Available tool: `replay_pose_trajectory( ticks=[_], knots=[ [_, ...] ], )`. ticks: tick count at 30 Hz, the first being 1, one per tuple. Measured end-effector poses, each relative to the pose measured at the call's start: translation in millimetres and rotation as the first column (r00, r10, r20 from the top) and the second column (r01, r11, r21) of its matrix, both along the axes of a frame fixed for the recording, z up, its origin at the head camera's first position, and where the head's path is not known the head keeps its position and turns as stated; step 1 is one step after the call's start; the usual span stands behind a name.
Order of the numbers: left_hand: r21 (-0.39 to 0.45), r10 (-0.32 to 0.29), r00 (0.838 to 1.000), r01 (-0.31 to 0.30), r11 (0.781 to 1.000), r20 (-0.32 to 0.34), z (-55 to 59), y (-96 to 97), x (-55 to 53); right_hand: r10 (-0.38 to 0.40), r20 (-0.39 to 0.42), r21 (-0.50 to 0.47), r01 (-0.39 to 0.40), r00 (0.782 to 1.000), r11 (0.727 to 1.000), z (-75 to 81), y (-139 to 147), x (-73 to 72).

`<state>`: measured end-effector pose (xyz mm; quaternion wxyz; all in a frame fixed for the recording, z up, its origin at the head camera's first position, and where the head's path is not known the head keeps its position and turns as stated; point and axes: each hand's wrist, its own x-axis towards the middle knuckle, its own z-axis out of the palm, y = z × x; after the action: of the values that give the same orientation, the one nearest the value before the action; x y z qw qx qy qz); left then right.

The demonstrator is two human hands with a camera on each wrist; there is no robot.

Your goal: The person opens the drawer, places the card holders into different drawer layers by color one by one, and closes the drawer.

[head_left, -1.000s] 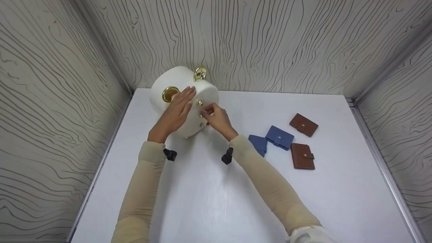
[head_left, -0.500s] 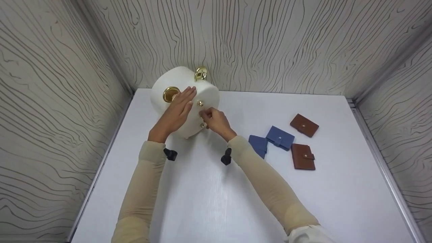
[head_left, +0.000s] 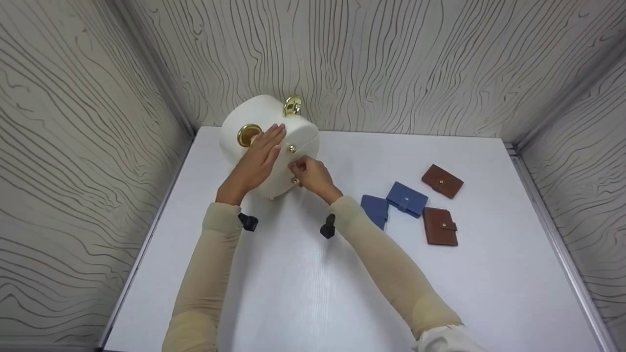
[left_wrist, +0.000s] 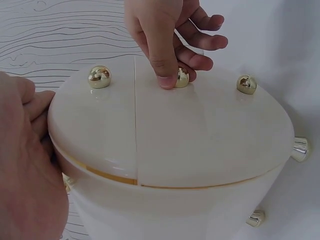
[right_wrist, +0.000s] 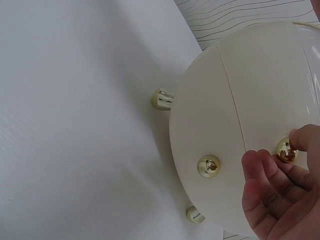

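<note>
A white rounded box (head_left: 275,183) with gold feet stands at the back left of the table. Its front face (left_wrist: 215,130) is crossed by thin seams and bears gold knobs in a row. My right hand (head_left: 315,176) pinches the middle knob (left_wrist: 183,78) between thumb and fingers; the right wrist view shows this knob (right_wrist: 286,150) too. On either side of it sit a second knob (head_left: 292,148) and a third knob (right_wrist: 209,166). My left hand (head_left: 255,164) lies with straight fingers against the box, close to a gold ring (head_left: 249,135).
Right of the box lie two blue card wallets (head_left: 407,199) and two brown card wallets (head_left: 441,181) with snap straps. One blue wallet is partly hidden by the right sleeve. A gold handle (head_left: 292,105) sticks up from the box near the patterned back wall (head_left: 391,63).
My right hand has shifted slightly, and its fingers now cover the middle knob in the head view. The left hand keeps its place on the box.
</note>
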<state>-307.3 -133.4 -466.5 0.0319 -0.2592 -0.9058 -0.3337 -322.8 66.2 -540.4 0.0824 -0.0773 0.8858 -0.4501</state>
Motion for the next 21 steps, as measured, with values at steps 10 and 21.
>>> replay_pose_trajectory(
  ticks=[10, 21],
  knots=[
    [-0.009, 0.004, 1.0, -0.004, 1.0, -0.005, -0.4, 0.0, 0.2, -0.003, 0.016, 0.002, 0.003, 1.0, 1.0, -0.1, 4.0, 4.3],
    [-0.007, 0.003, 1.0, -0.003, 1.0, -0.022, -0.8, 1.1, -0.2, -0.008, -0.037, 0.008, 0.009, 0.999, 1.0, -3.1, 10.2, 7.6]
  ],
)
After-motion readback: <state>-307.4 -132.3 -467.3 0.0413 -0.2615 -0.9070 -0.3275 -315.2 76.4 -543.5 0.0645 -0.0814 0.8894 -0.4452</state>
